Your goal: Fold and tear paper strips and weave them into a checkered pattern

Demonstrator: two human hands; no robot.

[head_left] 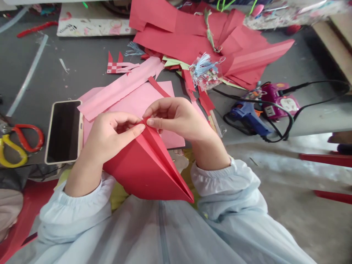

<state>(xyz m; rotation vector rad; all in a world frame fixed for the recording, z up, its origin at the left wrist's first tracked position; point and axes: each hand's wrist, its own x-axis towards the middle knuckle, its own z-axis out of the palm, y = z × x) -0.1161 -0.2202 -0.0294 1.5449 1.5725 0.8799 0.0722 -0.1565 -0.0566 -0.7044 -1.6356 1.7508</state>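
Both sets of fingertips are pinching, thumb pressing against fingers, at the top corner of a folded red sheet. The left hand is laying its thumb along the paper's face, and the right hand is nipping the corner just beside it. The sheet is slanting down between the forearms, at the near edge of the table and above the lap, its fold showing a narrow gap that is running to a point at lower right. Pale blue cuffs are gathering around both forearms.

Just behind the hands, pink paper is lying in overlapping pieces. A phone, its screen dark, is resting to the left, with a red scissor handle sitting near it. Farther back, a small woven red-and-pink piece is lying beside the pink paper, and loose red sheets are heaping up at the back. A blue tassel is resting near their front edge. Off to the right, a blue glue gun is sitting among black cords.
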